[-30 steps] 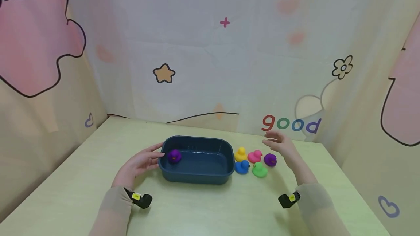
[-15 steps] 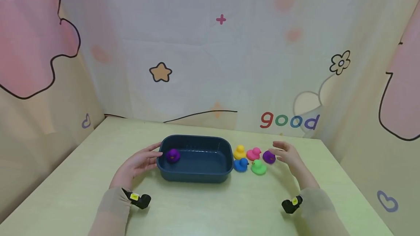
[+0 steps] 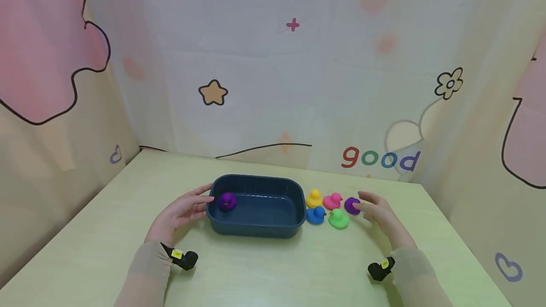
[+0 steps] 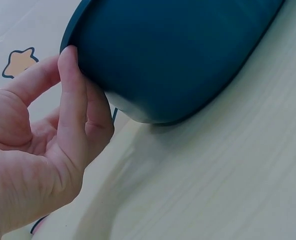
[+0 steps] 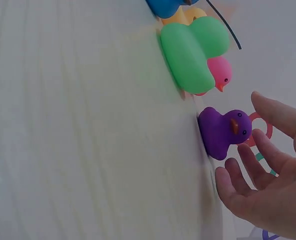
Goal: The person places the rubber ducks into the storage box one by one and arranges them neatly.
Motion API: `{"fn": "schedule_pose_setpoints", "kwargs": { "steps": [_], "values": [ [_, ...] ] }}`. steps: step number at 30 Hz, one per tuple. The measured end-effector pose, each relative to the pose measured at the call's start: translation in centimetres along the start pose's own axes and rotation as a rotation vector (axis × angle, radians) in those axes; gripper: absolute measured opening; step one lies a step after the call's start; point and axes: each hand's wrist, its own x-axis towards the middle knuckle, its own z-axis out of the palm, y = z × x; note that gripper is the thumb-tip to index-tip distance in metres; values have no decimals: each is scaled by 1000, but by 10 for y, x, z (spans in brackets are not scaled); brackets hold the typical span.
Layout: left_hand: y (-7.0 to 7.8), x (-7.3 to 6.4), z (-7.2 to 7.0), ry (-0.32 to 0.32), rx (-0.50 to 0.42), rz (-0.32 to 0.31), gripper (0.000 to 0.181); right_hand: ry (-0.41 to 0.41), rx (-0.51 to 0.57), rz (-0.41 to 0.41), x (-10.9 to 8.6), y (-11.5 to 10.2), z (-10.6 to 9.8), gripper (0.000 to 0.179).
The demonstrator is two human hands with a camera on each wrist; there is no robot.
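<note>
A dark blue rectangular basin (image 3: 256, 231) stands on the table with a purple rubber duck (image 3: 227, 201) inside its left end. My left hand (image 3: 185, 210) touches the basin's left end; in the left wrist view its fingertips rest at the rim and against the outer wall. My right hand (image 3: 379, 212) hovers beside a second purple duck (image 5: 220, 132), thumb and fingers spread around it with gaps visible in the right wrist view. Left of that duck are a pink duck (image 3: 332, 201), a green duck (image 3: 339, 219), a yellow duck (image 3: 313, 198) and a blue duck (image 3: 316, 215).
The pale table (image 3: 273, 274) is enclosed by a printed cloth backdrop (image 3: 256, 60) at the back and sides. The ducks outside sit close to the basin's right end. Black wrist cameras are strapped over both sleeves.
My right hand has come down and slightly right, from above the ducks to beside the outer purple one. My left hand stays at the basin. The head view shifts slightly.
</note>
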Motion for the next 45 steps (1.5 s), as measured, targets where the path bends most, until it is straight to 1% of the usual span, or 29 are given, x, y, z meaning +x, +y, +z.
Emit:
{"fn": "schedule_pose_setpoints", "kwargs": {
  "steps": [4, 11, 13, 19, 25, 29, 33, 37, 41, 45],
  "values": [
    [0, 2, 0, 0, -6, -3, 69, 8, 21, 13, 2, 7, -1, 68],
    [-3, 6, -3, 6, -19, -11, 67, -13, -49, -13, 5, 15, -3, 70],
    [-4, 6, -3, 7, -19, -9, 67, -20, -50, -24, 7, 17, -3, 70],
    [-5, 6, -4, 0, -23, -4, 68, 7, -101, -45, 14, 19, 0, 64],
    [-4, 4, -4, 7, -15, -5, 68, 45, -125, -36, 19, 19, 4, 60],
    [-4, 4, -3, 12, 2, -5, 68, 61, -138, -27, 19, 18, 5, 56],
    [-4, 5, -3, 7, 3, 0, 68, 76, -125, -13, 15, 16, 5, 57],
    [-4, 4, -3, 6, 0, 1, 68, 88, -62, 3, 11, 12, 3, 61],
    [-4, 4, -3, -8, -4, 8, 68, 65, 110, 28, 9, 9, 0, 65],
    [-4, 4, -3, -29, -20, 16, 67, 41, 268, 33, 8, 6, -2, 69]
  ]
}}
